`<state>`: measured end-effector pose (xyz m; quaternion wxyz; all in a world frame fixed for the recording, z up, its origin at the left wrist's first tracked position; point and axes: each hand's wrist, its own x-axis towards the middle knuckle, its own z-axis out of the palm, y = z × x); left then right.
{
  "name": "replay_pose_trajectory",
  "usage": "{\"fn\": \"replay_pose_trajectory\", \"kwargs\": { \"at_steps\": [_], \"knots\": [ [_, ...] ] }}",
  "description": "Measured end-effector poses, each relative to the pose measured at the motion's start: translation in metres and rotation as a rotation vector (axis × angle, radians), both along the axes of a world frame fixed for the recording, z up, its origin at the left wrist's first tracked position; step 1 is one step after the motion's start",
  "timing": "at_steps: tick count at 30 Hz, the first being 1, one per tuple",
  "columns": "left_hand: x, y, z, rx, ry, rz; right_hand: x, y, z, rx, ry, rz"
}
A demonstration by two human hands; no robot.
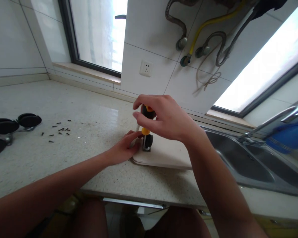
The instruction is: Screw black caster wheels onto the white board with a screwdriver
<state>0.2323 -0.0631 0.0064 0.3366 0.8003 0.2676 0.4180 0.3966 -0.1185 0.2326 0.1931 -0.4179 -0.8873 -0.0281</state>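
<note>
R hand (167,117) grips screwdriver (145,131) near-upright, prob. for straight turning! L hand (125,147) below, by caster (149,141), prob. steadying; grip unclear.

We face a wall of glossy white tiles (149,23) with thin dark joints, where two dark-framed windows (96,33) let in glaring light, one at our left and one at our right. Between them we see a power socket (146,68), a yellow hose (211,22) and flexible metal hoses (178,23). Below, a speckled pale countertop (64,102) catches a soft gleam; at our right it holds a double-bowl stainless-steel sink (245,158) and a chrome faucet (263,124).
</note>
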Motion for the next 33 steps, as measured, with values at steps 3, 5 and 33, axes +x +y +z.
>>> {"fn": "replay_pose_trajectory", "kwargs": {
  "at_steps": [3,5,33],
  "knots": [
    [0.000,-0.001,0.001,-0.001,0.016,0.005,0.001,-0.008,0.003,-0.100,0.014,0.125],
    [-0.001,-0.002,0.003,0.000,0.015,0.013,0.001,-0.013,0.000,-0.027,-0.022,0.031],
    [-0.001,-0.005,0.008,-0.056,0.023,0.016,0.031,-0.018,-0.021,-0.098,0.350,0.219]
  ]
}}
